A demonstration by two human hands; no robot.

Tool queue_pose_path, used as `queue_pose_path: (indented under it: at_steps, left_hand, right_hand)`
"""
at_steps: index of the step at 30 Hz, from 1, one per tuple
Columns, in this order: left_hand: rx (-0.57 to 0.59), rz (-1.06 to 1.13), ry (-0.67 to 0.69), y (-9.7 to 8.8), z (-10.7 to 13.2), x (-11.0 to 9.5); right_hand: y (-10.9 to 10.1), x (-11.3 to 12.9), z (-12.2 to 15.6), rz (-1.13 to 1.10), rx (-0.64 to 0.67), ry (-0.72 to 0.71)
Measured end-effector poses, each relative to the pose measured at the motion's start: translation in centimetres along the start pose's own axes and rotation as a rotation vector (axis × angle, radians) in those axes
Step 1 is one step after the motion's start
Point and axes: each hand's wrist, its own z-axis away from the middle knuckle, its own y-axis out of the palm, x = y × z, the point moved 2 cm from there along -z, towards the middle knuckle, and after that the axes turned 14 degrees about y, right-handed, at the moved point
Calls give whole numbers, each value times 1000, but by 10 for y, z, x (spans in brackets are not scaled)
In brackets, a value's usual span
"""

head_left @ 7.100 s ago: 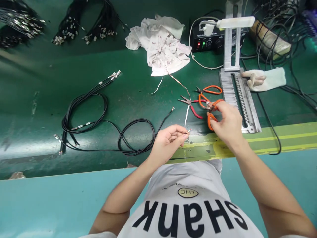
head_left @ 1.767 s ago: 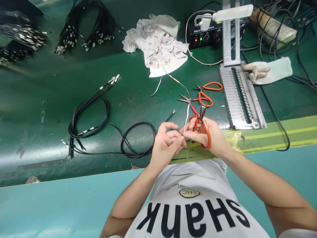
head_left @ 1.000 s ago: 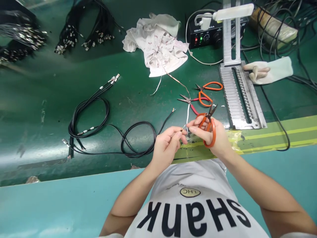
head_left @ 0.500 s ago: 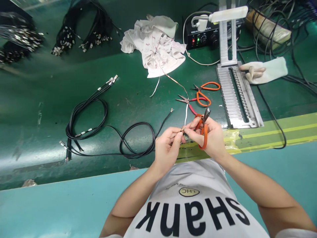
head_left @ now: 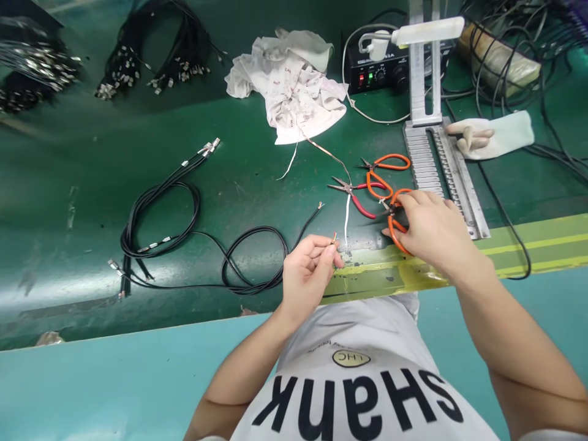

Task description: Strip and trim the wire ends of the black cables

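Observation:
My left hand (head_left: 307, 269) is closed in a pinch on a thin wire (head_left: 335, 239), whose coloured end sticks up past the fingertips. How that wire runs on behind the fingers is hidden. To the right, my right hand (head_left: 436, 229) has its fingers on the handles of orange-handled pliers (head_left: 397, 236), low over the bench, jaws pointing left. Just beyond lie red-handled pliers (head_left: 353, 191) and a second orange-handled pair (head_left: 384, 168). A white strip (head_left: 346, 220) lies between my hands.
Coiled black cable (head_left: 252, 286) and a looped cable bundle (head_left: 133, 220) lie left. A crumpled white cloth (head_left: 298, 92) is at the back. Right stand a slotted metal fixture (head_left: 425, 162), a black control box (head_left: 379, 73) and a white glove (head_left: 500, 135). Yellow tape (head_left: 519, 248) lines the front edge.
My right hand has moved right, away from my left hand, bringing the orange-handled pliers down beside the other pliers. My left hand stays nearly in place, still pinching the wire.

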Motion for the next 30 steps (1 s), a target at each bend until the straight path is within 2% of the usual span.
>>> queue_pose_path:
  at_steps: [2,5,8,11,14,17,23,30]
  left_hand:
    - [-2,5,-8,0,1,-2]
    - [4,7,-15,-2,1,-5]
    - [16,0,-17,-2,0,-6]
    - [30,0,-19,-1,0,-4]
    - [48,14,-8,1,-1,-3]
    - [63,12,13,1,0,-3]
    - [76,11,23,-2,2,-2]
    - [47,31,22,-1,2,-1]
  right_hand:
    - [-2,-2,-2,23,10,-16]
    - [-13,1,2,14,-43,-11]
    - [-28,13,12,-108,-97,-39]
    - [-35,33,26,-428,-91,-127]
    - [-32,55,34,-884,44,-186]
    - [-26,70,37,-1156,149,-161]
    - [-16,77,36,-1274,214,-24]
    - [-12,79,36,-1320,252,41]
